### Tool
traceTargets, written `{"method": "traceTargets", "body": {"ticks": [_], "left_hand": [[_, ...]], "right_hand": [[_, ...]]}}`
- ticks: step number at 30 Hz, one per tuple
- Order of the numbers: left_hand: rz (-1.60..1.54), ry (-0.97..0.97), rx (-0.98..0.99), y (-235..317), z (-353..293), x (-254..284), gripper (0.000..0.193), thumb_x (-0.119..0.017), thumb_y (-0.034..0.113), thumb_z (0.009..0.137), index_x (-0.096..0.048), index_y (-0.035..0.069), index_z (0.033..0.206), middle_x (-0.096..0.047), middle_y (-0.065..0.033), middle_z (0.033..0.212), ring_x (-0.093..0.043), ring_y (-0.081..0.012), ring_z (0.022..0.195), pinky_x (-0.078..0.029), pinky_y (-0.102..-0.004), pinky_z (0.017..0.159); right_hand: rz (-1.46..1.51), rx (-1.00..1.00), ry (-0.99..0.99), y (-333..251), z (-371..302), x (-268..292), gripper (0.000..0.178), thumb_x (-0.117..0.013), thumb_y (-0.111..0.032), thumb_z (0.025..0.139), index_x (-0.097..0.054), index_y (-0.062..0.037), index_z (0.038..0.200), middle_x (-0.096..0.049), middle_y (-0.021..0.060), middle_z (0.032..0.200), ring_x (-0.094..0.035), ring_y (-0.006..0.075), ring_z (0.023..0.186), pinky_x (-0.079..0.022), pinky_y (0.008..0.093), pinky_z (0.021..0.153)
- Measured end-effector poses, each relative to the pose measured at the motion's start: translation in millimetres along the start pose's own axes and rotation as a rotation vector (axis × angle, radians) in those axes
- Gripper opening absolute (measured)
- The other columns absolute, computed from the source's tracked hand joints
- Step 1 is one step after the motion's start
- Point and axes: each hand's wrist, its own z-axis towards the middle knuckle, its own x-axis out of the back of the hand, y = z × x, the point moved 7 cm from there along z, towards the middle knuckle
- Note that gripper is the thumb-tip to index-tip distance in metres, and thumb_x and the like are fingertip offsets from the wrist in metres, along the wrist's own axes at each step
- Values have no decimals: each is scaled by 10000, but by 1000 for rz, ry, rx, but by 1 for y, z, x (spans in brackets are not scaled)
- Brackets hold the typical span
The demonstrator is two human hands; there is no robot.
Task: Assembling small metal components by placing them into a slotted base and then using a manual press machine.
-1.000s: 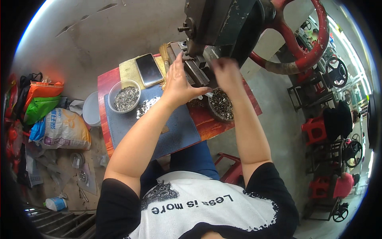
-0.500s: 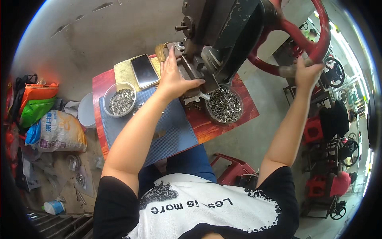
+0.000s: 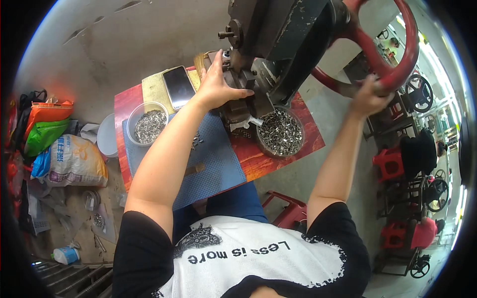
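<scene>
A dark metal hand press (image 3: 258, 30) stands at the far side of the small table. My left hand (image 3: 217, 89) lies at the press's lower tooling (image 3: 243, 89), fingers stretched away from me and thumb spread to the right against the metal block. No part shows in that hand, though the palm side is hidden. On the right, my right hand (image 3: 370, 98) is wrapped around the rim of the press's red handwheel (image 3: 380, 57). A round tub (image 3: 280, 131) of small metal pieces sits beside the press, right of my left hand.
A clear bowl (image 3: 149, 124) of thin metal pieces and a phone (image 3: 179, 88) are on the table's left part. A blue mat (image 3: 213, 164) covers the near side, with loose pieces under my left forearm. A red stool (image 3: 285, 211) stands close by. Bags (image 3: 69, 159) lie at left.
My right hand has moved left and slightly nearer to me along with the turning wheel. My left hand has shifted slightly, its thumb now lower against the block.
</scene>
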Motion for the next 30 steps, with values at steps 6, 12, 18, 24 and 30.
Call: {"method": "traceTargets", "body": {"ticks": [6, 12, 18, 24, 30], "left_hand": [[26, 6, 13, 3, -24, 1, 1449, -934, 510, 508, -103, -64, 1546, -424, -272, 1486, -344, -386, 1441, -104, -506, 1229], [105, 158, -29, 39, -68, -1, 1372, -921, 478, 536, -142, -64, 1528, -427, -262, 1452, -373, -398, 1399, -121, -516, 1223], [138, 215, -28, 41, -72, 1, 1329, -924, 443, 554, -172, -83, 1515, -445, -256, 1414, -377, -400, 1364, -210, -480, 1196], [138, 313, -371, 86, -86, 4, 1307, -965, 326, 483, -242, -36, 1510, -445, -238, 1419, -375, -403, 1377, -209, -510, 1206], [155, 84, -510, 128, -100, -49, 1303, -952, 334, 473, -255, -47, 1505, -421, -224, 1469, -329, -350, 1446, -113, -631, 1196]], "right_hand": [[128, -225, -176, 2, 15, -14, 402, -663, -49, 779, -477, 90, 1107, -652, 112, 664, -661, 201, 527, -545, 306, 546], [72, -247, -129, 3, 11, -6, 343, -639, 21, 800, -483, 80, 1100, -656, 148, 847, -657, 214, 548, -580, 341, 517], [88, -319, -101, -5, -18, -5, 480, -724, -60, 825, -460, 75, 1202, -657, 168, 962, -697, 230, 715, -578, 347, 658], [-316, -740, -394, 10, -86, 33, 629, -743, -374, 906, -521, 104, 1249, -653, 222, 1101, -626, 266, 1058, -501, 386, 872], [257, -1123, -1137, -83, -182, 0, 357, -624, -284, 999, -697, 64, 1028, -698, 83, 852, -611, 125, 807, -492, 307, 757]]}}
